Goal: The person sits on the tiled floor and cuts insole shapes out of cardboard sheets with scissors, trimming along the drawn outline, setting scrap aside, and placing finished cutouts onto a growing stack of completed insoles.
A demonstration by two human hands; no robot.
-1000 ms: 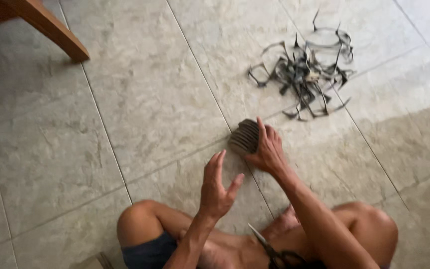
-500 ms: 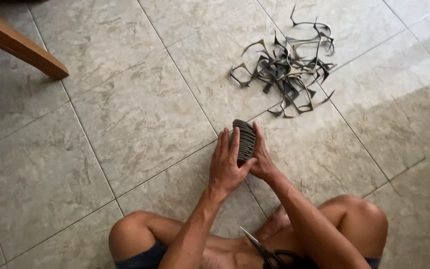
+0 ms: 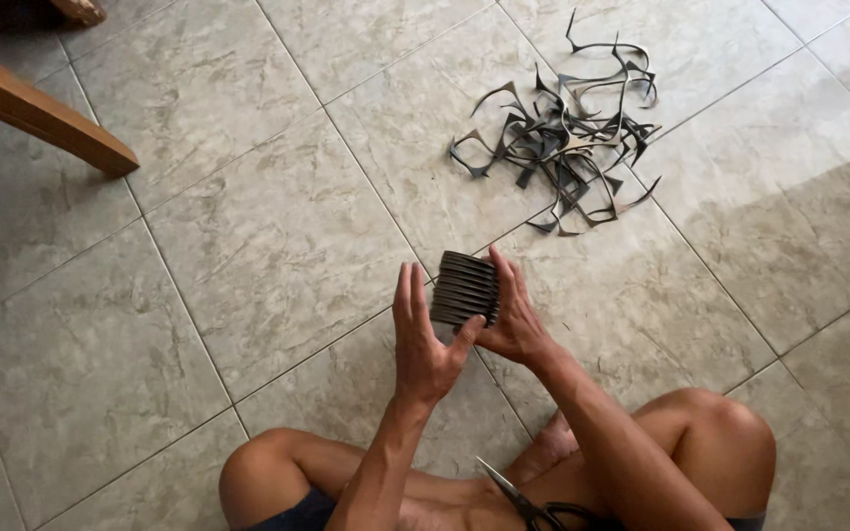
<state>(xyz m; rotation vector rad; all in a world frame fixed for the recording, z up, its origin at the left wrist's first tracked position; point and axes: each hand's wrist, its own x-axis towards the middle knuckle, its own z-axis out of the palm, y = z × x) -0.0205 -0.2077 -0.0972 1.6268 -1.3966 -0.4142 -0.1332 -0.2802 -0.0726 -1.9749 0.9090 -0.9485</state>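
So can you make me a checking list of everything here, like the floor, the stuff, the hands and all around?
Surface: beige tiled floor with grey grout lines.
Job's things: stack of dark flat pieces, pressed between both hands above the floor.
Clutter: tangled pile of dark strips lying apart, beyond the hands; scissors by the crossed legs.
Hands: left hand flat against the stack's side, thumb beneath; right hand with fingers on the other side.
Cables: nothing seen.
Surroundings: wooden furniture leg at upper left.
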